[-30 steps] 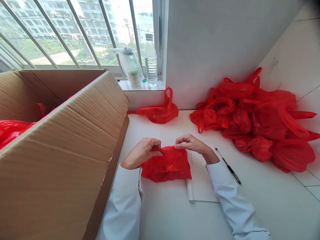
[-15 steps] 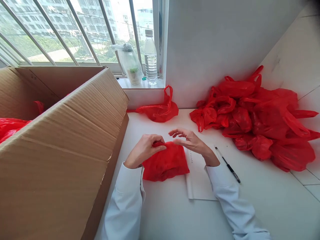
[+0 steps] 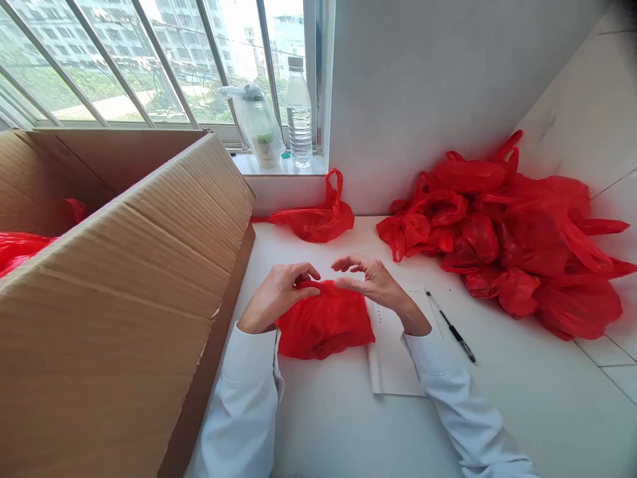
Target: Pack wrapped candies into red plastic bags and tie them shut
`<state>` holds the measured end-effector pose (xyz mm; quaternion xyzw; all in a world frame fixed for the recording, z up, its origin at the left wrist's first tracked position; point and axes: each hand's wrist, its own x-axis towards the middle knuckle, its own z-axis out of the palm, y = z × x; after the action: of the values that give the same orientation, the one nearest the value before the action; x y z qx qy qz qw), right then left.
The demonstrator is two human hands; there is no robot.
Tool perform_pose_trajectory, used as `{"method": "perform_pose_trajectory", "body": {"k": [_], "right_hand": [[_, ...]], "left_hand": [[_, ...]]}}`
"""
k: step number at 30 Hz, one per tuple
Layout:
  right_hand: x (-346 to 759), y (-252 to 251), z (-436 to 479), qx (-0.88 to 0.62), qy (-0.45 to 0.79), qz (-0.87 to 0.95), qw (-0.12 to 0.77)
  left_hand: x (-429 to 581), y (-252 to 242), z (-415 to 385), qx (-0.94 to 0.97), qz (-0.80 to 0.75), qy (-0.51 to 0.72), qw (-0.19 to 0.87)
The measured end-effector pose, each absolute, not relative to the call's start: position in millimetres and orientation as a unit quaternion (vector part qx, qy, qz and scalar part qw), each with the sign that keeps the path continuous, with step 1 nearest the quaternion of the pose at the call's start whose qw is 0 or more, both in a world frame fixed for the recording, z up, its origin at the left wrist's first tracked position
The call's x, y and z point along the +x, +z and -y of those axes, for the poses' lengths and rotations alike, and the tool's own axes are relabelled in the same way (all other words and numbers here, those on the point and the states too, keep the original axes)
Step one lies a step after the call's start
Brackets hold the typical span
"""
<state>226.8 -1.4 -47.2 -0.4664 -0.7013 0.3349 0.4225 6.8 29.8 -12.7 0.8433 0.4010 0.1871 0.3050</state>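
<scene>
Left hand (image 3: 276,295) is hanging part-open at the red bag (image 3: 326,325), contact unclear. Right hand (image 3: 377,282) is hovering half-open beside it, holding nothing.

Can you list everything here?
Table: one, white, centre
Window: one, grey-barred, upper left
Wall: one, grey, right of window
Bottle: one, clear, windowsill
Bagged container: one, clear bag, left of bottle
Scrap: one, green, beside bottle
Cardboard box: one, brown, left
Plastic: uncountable, red, inside box
Middle bag: one, red, centre
Wall bag: one, red, below windowsill
Piled bags: several, red, right
Paper: uncountable, white, right of middle bag
Pen: one, black, right of paper
Left hand: one, bare, middle bag's edge
Right hand: one, bare, right of left hand
Sleeves: two, pale, forearms
</scene>
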Motion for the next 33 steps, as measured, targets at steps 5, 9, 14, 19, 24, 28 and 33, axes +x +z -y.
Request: {"method": "perform_pose_trajectory", "body": {"k": [5,9,14,19,24,28,33], "right_hand": [[213.1,-48.7,3.3,-0.471,0.341,0.706,0.405],[220.2,-53.9,-1.4,-0.517,0.351,0.662,0.415],[233.6,-58.4,-5.5,-0.531,0.365,0.650,0.403],[248.9,-59.7,-7.3,-0.541,0.370,0.643,0.394],[244.3,-50.2,-1.3,-0.510,0.389,0.668,0.376],[241.0,-45.4,2.2,-0.486,0.407,0.679,0.371],[254.4,-45.2,2.3,-0.510,0.424,0.655,0.363]], "left_hand": [[15.0,-17.4,-30.3,0.847,-0.388,0.176,0.316],[11.7,-16.7,-32.0,0.847,-0.392,0.166,0.318],[3.1,-7.4,-29.4,0.839,-0.417,0.151,0.316],[-9.8,-3.8,-28.9,0.821,-0.456,0.141,0.312],[5.3,-6.3,-22.7,0.826,-0.439,0.181,0.303],[25.9,-2.5,-15.8,0.827,-0.408,0.215,0.322],[20.3,2.5,-17.0,0.747,-0.460,0.330,0.349]]}}
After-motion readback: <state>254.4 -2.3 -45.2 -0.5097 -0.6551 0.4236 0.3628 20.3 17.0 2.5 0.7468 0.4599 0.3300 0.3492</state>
